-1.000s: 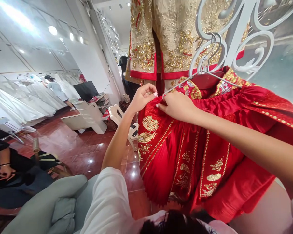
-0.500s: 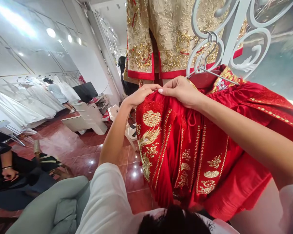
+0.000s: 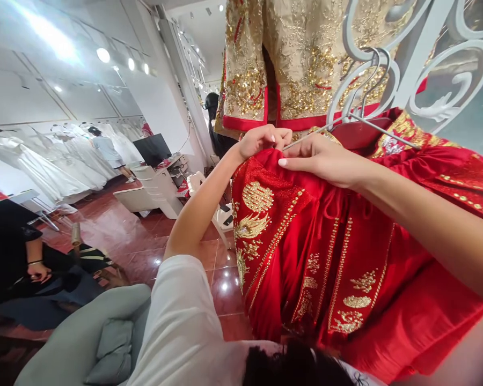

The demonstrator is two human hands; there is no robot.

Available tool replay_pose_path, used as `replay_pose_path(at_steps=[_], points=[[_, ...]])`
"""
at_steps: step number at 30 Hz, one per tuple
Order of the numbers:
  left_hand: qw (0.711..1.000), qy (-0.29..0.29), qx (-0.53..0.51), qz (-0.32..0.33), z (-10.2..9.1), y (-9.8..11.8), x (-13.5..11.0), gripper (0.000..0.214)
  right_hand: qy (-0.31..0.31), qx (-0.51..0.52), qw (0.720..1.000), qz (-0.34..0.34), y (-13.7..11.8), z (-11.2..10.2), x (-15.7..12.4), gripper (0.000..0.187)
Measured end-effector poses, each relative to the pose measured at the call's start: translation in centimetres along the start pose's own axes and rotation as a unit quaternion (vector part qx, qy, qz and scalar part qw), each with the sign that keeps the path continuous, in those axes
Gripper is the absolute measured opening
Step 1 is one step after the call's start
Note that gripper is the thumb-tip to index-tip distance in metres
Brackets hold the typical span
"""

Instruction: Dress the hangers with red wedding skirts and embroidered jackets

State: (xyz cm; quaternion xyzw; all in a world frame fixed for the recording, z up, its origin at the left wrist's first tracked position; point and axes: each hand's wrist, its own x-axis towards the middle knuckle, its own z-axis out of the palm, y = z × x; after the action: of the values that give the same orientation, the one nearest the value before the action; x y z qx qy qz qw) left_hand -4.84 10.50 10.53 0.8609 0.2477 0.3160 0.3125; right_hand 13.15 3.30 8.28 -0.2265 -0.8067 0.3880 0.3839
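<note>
A red skirt with gold embroidery (image 3: 279,230) hangs in front of me, gathered along its top. My left hand (image 3: 263,140) is closed at the top left edge of the skirt, its fingertips beside the end of a metal hanger (image 3: 386,132). Close by on the right, my right hand (image 3: 317,161) pinches the red fabric just below the hanger's arm. The hanger's hook goes up to a white scrolled metal rack (image 3: 396,80). Another part of the red garment, with a gold collar (image 3: 400,134), hangs at the hanger's right side.
Behind the skirt hangs a gold sequinned garment (image 3: 293,64) with red trim. A grey sofa (image 3: 80,327) stands at lower left, near a person in black (image 3: 8,246). White gowns (image 3: 36,171) line the far wall by another person (image 3: 104,150). A desk holds a monitor (image 3: 152,149).
The view has shifted a little left. My hands have moved apart slightly, and the hanger's left arm now shows between them. The skirt's upper left part is pulled up and folded differently.
</note>
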Motion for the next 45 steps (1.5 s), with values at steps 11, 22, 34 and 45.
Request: replay_pose_path(at_steps=[11, 22, 34, 45], points=[[0.981, 0.132, -0.139, -0.008, 0.3, -3.2, -6.7, 0.046, 0.095, -0.479, 0.869, -0.077, 1.9, 0.2, -0.2, 0.024], [0.893, 0.382, -0.199, -0.129, 7.4, -7.5, -20.2, 0.05, 0.083, -0.253, 0.964, -0.02, 2.2, 0.0, -0.2, 0.026], [0.849, 0.467, -0.036, -0.243, 15.5, -12.4, -22.0, 0.047, 0.31, -0.293, 0.897, -0.112, 2.2, -1.9, -9.7, 0.015], [0.714, 0.568, 0.394, 0.11, 19.8, 1.1, -9.8, 0.005, 0.383, -0.381, 0.841, -0.018, 5.5, -1.6, -14.0, 0.012]])
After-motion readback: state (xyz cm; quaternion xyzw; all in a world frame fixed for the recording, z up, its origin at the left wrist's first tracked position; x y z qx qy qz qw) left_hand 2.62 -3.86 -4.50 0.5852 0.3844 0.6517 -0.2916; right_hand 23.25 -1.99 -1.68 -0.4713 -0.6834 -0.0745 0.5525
